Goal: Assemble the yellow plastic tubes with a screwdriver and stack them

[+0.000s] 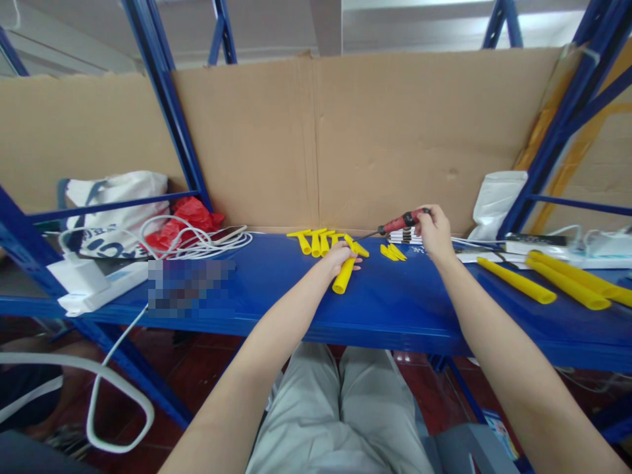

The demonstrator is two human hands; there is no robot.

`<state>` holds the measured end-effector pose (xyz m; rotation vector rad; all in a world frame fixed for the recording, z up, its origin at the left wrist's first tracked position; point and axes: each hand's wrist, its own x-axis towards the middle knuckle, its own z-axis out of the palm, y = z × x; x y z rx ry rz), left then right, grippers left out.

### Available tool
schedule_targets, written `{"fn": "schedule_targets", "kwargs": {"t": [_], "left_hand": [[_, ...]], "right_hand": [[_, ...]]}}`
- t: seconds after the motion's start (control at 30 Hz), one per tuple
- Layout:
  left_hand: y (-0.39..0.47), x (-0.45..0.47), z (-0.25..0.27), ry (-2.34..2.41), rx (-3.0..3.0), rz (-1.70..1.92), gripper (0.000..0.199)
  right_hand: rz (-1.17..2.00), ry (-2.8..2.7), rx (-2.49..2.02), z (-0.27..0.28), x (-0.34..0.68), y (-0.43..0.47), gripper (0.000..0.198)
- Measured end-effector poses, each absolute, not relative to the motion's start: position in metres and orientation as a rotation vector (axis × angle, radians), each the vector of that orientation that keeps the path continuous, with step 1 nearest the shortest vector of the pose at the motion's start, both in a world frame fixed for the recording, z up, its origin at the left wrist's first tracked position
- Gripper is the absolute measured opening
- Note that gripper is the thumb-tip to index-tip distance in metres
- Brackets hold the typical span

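Observation:
My left hand point(339, 257) is closed around a yellow tapered plastic tube point(343, 282), its wide open end pointing toward me. My right hand point(434, 230) grips a screwdriver point(397, 224) with a red and black handle. The screwdriver's thin shaft points left and down, its tip near the far end of the held tube; whether it touches cannot be made out. Beyond my left hand stand several yellow T-shaped pieces point(316, 243) in a row. Small flat yellow pieces point(393, 252) lie on the blue shelf point(395, 296) between my hands.
Longer yellow tubes point(518, 280) rest at the right. A white power strip point(106, 286), coiled white cable point(197, 243), red plastic bag point(185, 220) and white cloth bag point(118, 210) occupy the left. Cardboard point(385, 131) backs the shelf; a white pouch point(496, 204) leans near the right post.

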<state>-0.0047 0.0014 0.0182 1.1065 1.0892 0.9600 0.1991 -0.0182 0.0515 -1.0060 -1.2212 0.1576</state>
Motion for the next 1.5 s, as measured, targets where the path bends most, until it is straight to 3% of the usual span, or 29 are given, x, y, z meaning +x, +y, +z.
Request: {"fn": "schedule_targets", "kwargs": {"t": [0.13,0.37,0.5,0.83,1.27,1.5], "left_hand": [[-0.002,-0.005,0.02,1.127,1.104,0.995,0.049],[-0.001,-0.004,0.02,1.141,1.143,0.985,0.053],[0.001,-0.004,0.02,1.173,1.174,0.978,0.053],[-0.001,-0.004,0.021,1.182,1.214,0.992,0.051],[0.001,-0.003,0.019,1.188,1.24,1.018,0.048],[0.002,-0.003,0.018,1.193,1.248,1.018,0.048]], "right_hand": [[0.333,-1.123,-0.96,0.054,0.197,-0.019,0.008],[0.669,-1.066,-0.766,0.058,0.202,-0.023,0.031],[0.777,-1.107,-0.684,0.061,0.202,-0.026,0.029],[0.665,-1.038,-0.757,0.058,0.203,-0.021,0.042],[0.906,-1.032,-0.705,0.063,0.208,-0.027,0.028],[0.88,-0.991,-0.734,0.059,0.212,-0.02,0.042]]}}
